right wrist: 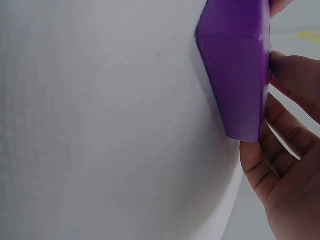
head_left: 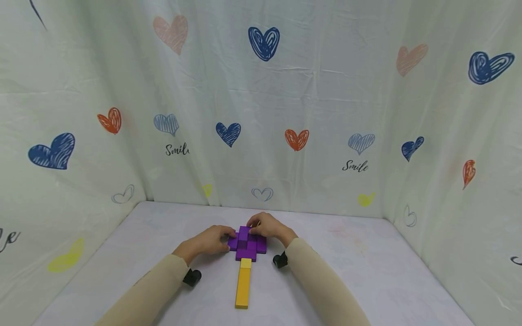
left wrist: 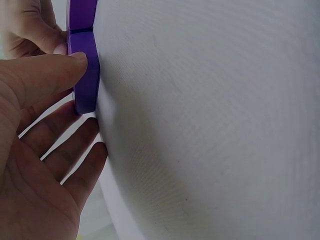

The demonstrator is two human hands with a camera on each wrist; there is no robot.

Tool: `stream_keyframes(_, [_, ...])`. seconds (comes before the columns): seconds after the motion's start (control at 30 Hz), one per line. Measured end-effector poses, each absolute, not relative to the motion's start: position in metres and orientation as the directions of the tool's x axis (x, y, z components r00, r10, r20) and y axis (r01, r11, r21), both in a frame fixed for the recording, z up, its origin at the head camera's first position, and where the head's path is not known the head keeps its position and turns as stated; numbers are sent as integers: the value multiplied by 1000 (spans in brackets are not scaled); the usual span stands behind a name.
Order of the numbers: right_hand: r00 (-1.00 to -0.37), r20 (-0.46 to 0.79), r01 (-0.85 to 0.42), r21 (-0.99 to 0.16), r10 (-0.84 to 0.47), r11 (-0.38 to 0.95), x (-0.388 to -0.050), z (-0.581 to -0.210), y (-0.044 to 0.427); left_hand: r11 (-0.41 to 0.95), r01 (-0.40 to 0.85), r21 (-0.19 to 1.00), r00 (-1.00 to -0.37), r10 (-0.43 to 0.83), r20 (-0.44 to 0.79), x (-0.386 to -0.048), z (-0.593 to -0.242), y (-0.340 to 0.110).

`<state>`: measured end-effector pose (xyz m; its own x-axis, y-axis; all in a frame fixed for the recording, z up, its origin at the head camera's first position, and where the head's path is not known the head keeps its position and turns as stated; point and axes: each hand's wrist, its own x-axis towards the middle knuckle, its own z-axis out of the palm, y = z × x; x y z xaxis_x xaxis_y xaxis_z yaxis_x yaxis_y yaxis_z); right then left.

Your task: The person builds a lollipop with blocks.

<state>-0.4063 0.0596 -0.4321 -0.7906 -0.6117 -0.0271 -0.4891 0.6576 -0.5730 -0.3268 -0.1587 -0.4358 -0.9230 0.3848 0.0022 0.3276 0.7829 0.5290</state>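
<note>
Several purple blocks (head_left: 246, 254) lie close together on the table in a stepped cluster. My left hand (head_left: 210, 240) is at the cluster's left side, pinching a purple block (left wrist: 86, 97) between thumb and fingers; its other fingers spread beside it in the left wrist view. At the far right side, my right hand (head_left: 269, 226) holds another part of the cluster, thumb on top and fingertips behind. A purple block (right wrist: 235, 75) fills the upper right of the right wrist view. Below the cluster lies a long yellow block (head_left: 242, 290), with a short lighter yellow piece (head_left: 246, 263) at its top end.
The white table (head_left: 346, 280) spreads out on both sides. A white curtain (head_left: 261, 90) printed with hearts and "Smile" lettering encloses the back and sides. A black device (head_left: 192, 277) is on the left wrist and another black device (head_left: 280, 260) on the right.
</note>
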Motion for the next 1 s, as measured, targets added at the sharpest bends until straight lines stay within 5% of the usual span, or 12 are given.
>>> stream_keyframes(0.47, [-824, -56, -428, -590, -563, 685, -392, -428, 95, 787, 264, 558, -940, 339, -32, -323, -435, -157])
stream_keyframes(1.0, [-774, -49, -515, -530, -631, 673, -374, -431, 110, 786, 276, 554, -940, 341, -15, -323, -436, -157])
